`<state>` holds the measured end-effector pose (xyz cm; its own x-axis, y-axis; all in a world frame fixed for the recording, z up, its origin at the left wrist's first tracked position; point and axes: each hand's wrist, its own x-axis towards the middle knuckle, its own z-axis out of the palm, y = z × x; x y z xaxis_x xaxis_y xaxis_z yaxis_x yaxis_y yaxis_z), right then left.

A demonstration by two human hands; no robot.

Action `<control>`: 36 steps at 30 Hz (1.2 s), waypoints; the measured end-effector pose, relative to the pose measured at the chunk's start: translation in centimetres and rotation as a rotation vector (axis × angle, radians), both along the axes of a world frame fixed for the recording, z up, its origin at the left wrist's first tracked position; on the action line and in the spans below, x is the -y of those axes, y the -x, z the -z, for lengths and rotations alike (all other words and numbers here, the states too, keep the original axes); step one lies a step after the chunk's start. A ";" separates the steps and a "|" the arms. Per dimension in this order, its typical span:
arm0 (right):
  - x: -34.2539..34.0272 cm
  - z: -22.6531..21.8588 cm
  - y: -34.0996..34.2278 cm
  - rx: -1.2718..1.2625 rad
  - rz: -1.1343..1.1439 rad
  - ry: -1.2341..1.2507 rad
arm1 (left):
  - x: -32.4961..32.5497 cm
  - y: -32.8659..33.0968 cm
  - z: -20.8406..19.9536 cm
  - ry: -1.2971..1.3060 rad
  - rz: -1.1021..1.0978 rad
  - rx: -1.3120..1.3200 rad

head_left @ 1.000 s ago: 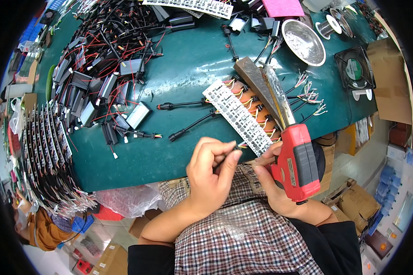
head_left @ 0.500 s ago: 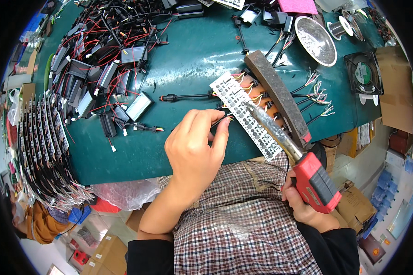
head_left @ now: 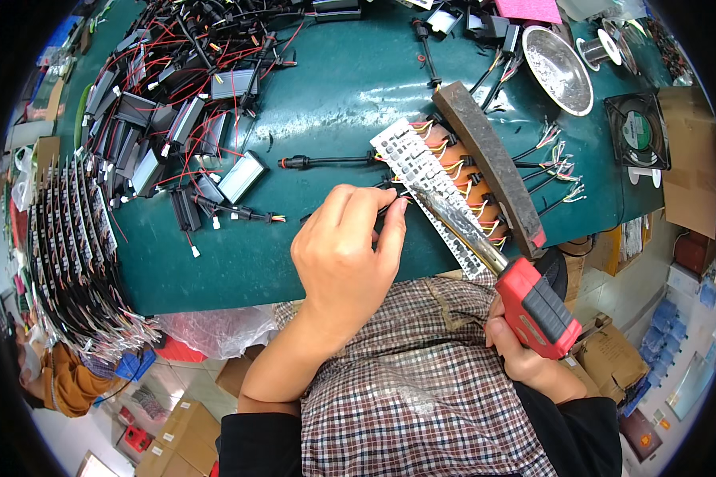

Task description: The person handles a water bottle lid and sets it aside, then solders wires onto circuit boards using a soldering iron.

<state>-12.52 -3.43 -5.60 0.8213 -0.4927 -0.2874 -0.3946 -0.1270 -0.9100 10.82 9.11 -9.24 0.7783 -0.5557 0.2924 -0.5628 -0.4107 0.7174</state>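
My right hand grips a red-and-black soldering iron. Its long metal tip reaches up and left across a white circuit board panel, ending beside my left fingertips. My left hand is closed in a pinch at the panel's left edge, on a thin black cable mostly hidden by the fingers. Further along that edge, a black cable with a connector lies on the table. On the panel's right side, several short cables with coloured wires run under a heavy dark bar.
A green table carries a heap of grey metal cases with red wires at left. Bundled board strips hang over the left edge. A metal bowl, a solder spool and a fan stand at right.
The soldering iron has moved left and slightly down, bringing its tip close to my left fingertips. My left hand has shifted slightly right. The view has moved a little.
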 end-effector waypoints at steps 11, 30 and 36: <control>-0.2 0.2 -0.5 -0.030 0.024 -0.006 | 0.0 0.1 0.1 -0.026 -0.002 0.019; -0.4 -0.5 0.4 -0.037 0.024 -0.137 | 0.0 0.1 0.0 -0.040 0.003 0.035; -0.3 -0.5 0.3 -0.079 -0.003 -0.095 | 0.1 0.0 -0.2 -0.044 0.005 0.026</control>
<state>-12.86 -3.17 -5.14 0.7959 -0.4577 -0.3963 -0.4652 -0.0434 -0.8841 10.84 9.02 -9.07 0.7678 -0.5723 0.2879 -0.5831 -0.4382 0.6841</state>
